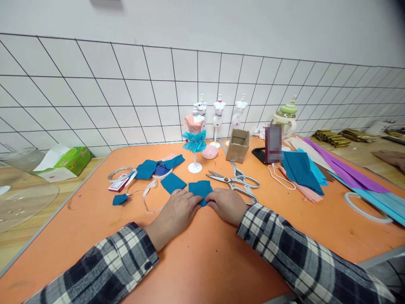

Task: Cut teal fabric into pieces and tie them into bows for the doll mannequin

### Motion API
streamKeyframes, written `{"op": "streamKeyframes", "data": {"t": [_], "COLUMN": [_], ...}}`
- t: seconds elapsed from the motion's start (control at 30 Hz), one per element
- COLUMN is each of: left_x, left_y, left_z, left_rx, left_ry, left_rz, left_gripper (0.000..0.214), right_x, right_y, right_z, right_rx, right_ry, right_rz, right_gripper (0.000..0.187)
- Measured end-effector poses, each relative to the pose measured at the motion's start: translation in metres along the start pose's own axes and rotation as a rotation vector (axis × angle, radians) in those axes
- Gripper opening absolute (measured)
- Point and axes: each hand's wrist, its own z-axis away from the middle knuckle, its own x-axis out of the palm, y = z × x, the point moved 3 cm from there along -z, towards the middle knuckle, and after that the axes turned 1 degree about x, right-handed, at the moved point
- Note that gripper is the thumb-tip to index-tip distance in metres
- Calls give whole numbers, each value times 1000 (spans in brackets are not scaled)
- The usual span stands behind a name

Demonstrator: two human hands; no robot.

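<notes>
A teal piece of what looks like crepe paper (pixel 200 188) lies on the orange tabletop between my hands. My left hand (pixel 180 207) has its fingertips closed on the near left edge of the piece. At its right edge, the bent fingers of my right hand (pixel 227 205) pinch the paper. A second teal piece (pixel 173 183) lies just beyond my left hand. Large metal scissors (pixel 232 180) rest beyond my right hand, blades pointing left. Behind them stands a small dress form (pixel 194 145) wearing pink and bright blue ruffled paper.
Three white dress forms (pixel 219 110), a pink bowl (pixel 209 151) and a cardboard box (pixel 238 145) stand at the back. Teal scraps (pixel 147 169) and a tape roll (pixel 120 174) lie left. Folded teal paper (pixel 302 171), purple paper (pixel 344 166) and a bottle (pixel 286 118) are right.
</notes>
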Motion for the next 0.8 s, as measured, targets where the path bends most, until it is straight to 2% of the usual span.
{"op": "streamKeyframes", "data": {"t": [0.3,0.4,0.63,0.8], "left_x": [-4,-3,-1,-2], "left_y": [3,3,-1,0], "left_z": [-2,-3,-2,-2], "left_rx": [57,64,55,71], "left_ry": [19,-13,18,-23], "left_rz": [-68,-80,-77,-88], "left_gripper": [21,19,18,23], "right_x": [-3,-1,-2,-3], "right_y": [-6,-5,-1,-3], "right_z": [2,2,0,1], "right_rx": [-9,-11,2,-7], "right_ry": [-8,-21,-12,-3], "right_rz": [91,119,82,120], "right_gripper": [23,24,19,21]}}
